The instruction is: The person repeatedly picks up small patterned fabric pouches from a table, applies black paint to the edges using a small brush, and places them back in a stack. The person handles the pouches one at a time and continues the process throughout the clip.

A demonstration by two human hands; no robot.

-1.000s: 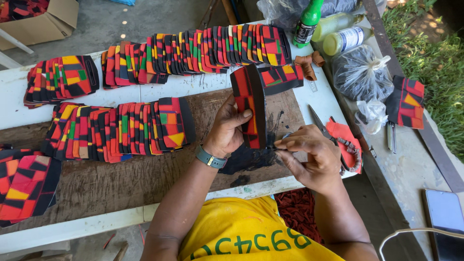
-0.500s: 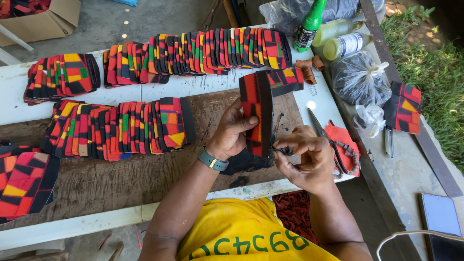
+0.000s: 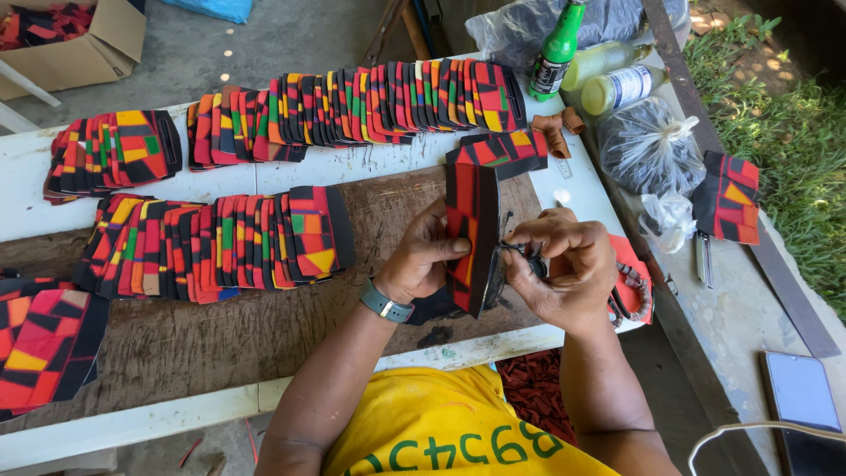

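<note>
hands on a patterned strip
left hand [image 3: 423, 260] fingers grip the upright fabric piece [image 3: 470, 234] — right hand [image 3: 557, 264] fingers pinch its edge, above the bench [image 3: 264, 326].

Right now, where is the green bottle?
Head view: green bottle stands at the table's far right, beside two pale bottles.
</note>
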